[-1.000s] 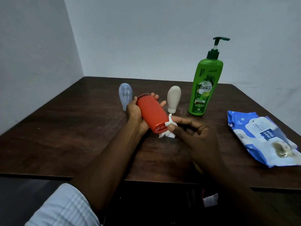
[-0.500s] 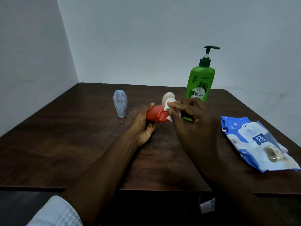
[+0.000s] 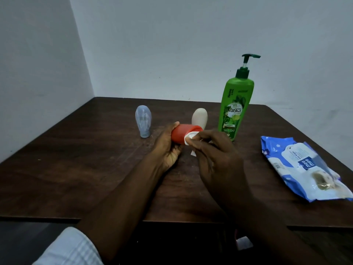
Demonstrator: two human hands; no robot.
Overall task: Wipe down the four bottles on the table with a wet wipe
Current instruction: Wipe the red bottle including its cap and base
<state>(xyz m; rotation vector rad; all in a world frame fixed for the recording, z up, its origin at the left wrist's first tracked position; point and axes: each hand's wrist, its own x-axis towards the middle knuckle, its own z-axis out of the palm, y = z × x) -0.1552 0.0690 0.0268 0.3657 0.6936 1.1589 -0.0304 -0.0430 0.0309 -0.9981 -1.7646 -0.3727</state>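
Left of the hands, the dark tabletop (image 3: 76, 169) stretches wide to its edge. A bluish bottle (image 3: 143, 123) stands beyond the left hand (image 3: 166, 148), which grips the red bottle (image 3: 179, 133) sideways. The right hand (image 3: 215, 155) pinches the wet wipe (image 3: 188, 139) against it. Behind stand a cream bottle (image 3: 199, 118) and a green pump bottle (image 3: 236, 109); a wipes pack (image 3: 303, 169) lies right, near the edge.

cream bottle (image 3: 200, 118) base: behind red bottle (image 3: 180, 133) | wipes pack (image 3: 298, 165): clipped at right edge
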